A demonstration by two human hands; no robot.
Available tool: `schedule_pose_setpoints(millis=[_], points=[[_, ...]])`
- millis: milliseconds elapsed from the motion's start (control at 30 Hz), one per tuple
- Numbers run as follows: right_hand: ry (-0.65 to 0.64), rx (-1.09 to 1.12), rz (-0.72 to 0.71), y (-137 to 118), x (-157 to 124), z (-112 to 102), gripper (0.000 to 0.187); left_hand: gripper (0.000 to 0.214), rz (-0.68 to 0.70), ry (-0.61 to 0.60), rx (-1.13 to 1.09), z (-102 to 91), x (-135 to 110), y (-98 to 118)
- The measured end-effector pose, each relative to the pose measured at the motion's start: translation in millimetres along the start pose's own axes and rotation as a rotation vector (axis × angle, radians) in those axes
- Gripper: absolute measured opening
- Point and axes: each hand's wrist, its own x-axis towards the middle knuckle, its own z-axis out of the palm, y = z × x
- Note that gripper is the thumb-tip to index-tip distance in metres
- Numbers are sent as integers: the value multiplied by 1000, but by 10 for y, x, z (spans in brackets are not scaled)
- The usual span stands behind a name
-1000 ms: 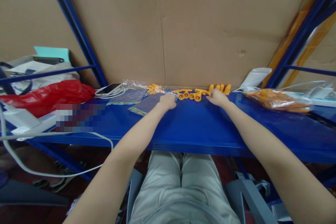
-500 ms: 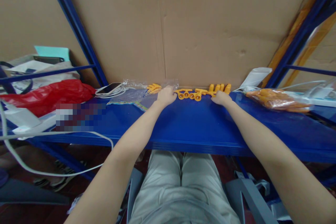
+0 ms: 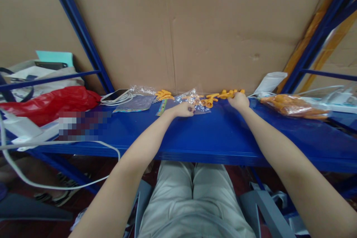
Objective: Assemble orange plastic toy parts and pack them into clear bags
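Note:
On the blue shelf (image 3: 212, 134), my left hand (image 3: 182, 109) is closed on a crinkled clear plastic bag (image 3: 192, 100) with orange pieces inside it. My right hand (image 3: 239, 101) is curled over the row of small orange plastic parts (image 3: 223, 95) at the back of the shelf; its fingers are hidden behind the knuckles. More orange parts (image 3: 164, 94) lie just left of the bag, by the cardboard backing (image 3: 212, 33).
A phone with a white cable (image 3: 117, 96) and flat clear bags (image 3: 136, 102) lie at the left, with a red bag (image 3: 52, 102) beyond. A full bag of orange parts (image 3: 295, 106) and a white pouch (image 3: 272, 81) sit at the right.
My left hand has pulled back toward me and to the right with the clear bag, which now covers some orange pieces. My right hand moved slightly right and back onto the orange row.

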Motion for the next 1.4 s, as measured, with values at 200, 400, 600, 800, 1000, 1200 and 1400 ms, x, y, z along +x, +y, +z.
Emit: schedule_pose_setpoints(millis=[200, 400, 600, 800, 1000, 1200, 1400], points=[[134, 82, -82, 58, 52, 53, 44, 16, -25, 10, 9, 7, 14, -36], [215, 110, -197, 14, 19, 37, 49, 24, -132, 135, 78, -9, -5, 66], [169, 88, -299, -136, -73, 73, 50, 64, -421, 276, 214, 89, -34, 300], [157, 78, -414, -273, -193, 89, 50, 86, -490, 248, 269, 243, 19, 412], [130, 78, -590, -298, -242, 113, 51, 87, -502, 248, 250, 283, 56, 390], [122, 28, -649, -299, -239, 177, 50, 81, -503, 177, 245, 269, 78, 337], [226, 42, -710, -241, -156, 258, 46, 85, -490, 116, 331, 274, 149, 329]])
